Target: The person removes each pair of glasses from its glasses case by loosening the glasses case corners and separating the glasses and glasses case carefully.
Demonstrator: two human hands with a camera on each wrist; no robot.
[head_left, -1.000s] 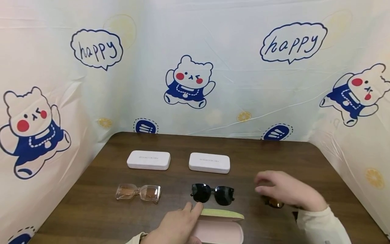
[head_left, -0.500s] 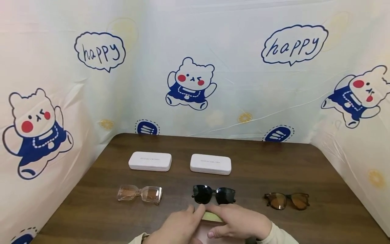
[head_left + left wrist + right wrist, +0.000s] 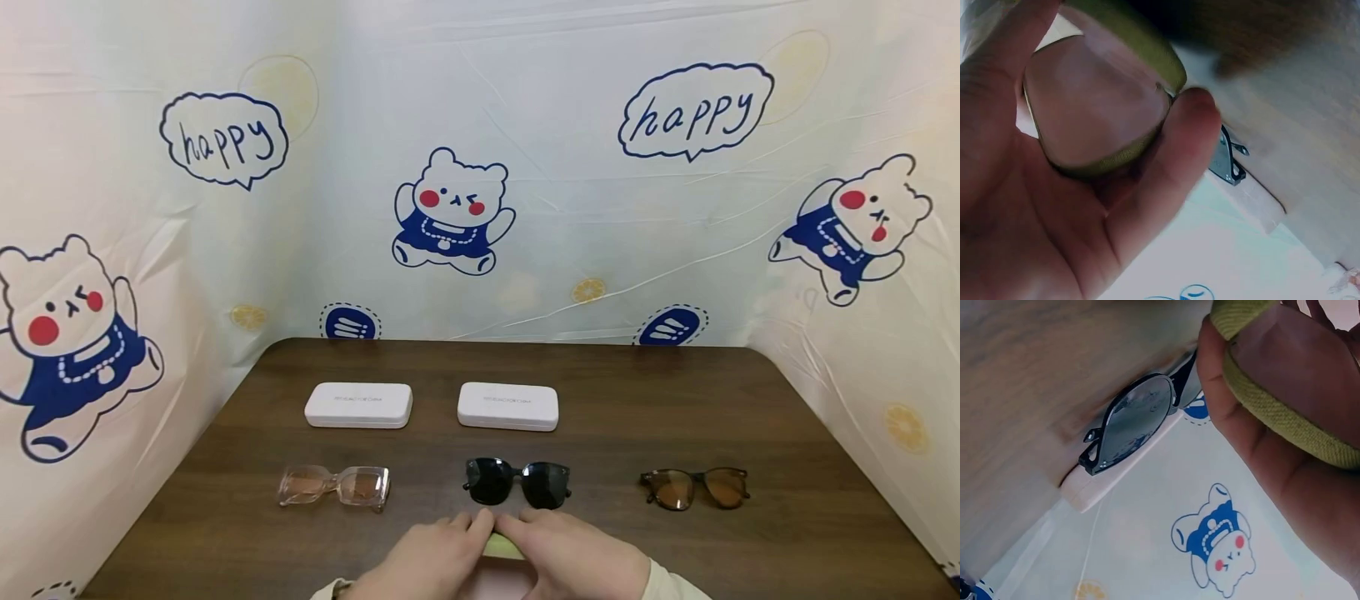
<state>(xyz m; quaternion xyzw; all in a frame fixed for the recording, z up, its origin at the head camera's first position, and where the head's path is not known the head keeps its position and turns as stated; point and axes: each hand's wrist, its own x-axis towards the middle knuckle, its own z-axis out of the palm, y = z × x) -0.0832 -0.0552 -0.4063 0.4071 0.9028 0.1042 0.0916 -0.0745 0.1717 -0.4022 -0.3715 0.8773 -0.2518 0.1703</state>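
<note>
An opened green glasses case point(image 3: 502, 547) with a pink lining is at the near edge of the head view, mostly covered by both hands. My left hand point(image 3: 431, 557) grips its left end; in the left wrist view, finger and thumb wrap the pink-lined tray point(image 3: 1094, 103) below the raised lid. On the other end, my right hand point(image 3: 583, 553) holds the case, its fingers along the green fabric rim point(image 3: 1285, 422) in the right wrist view. Just beyond the fingertips lie black sunglasses point(image 3: 491, 482), their lenses facing me.
Clear-framed glasses point(image 3: 363, 487) with light brown lenses lie to the left. Brown-lensed sunglasses point(image 3: 726, 487) lie to the right. Two white glasses cases point(image 3: 358, 406), both closed, sit farther back on the dark wooden table point(image 3: 637, 392). A printed cloth point(image 3: 570, 200) stands behind and at the sides.
My right hand has left the brown-lensed sunglasses and come leftward onto the green case's right end. My left hand has stayed on the case. The head view has shifted slightly.
</note>
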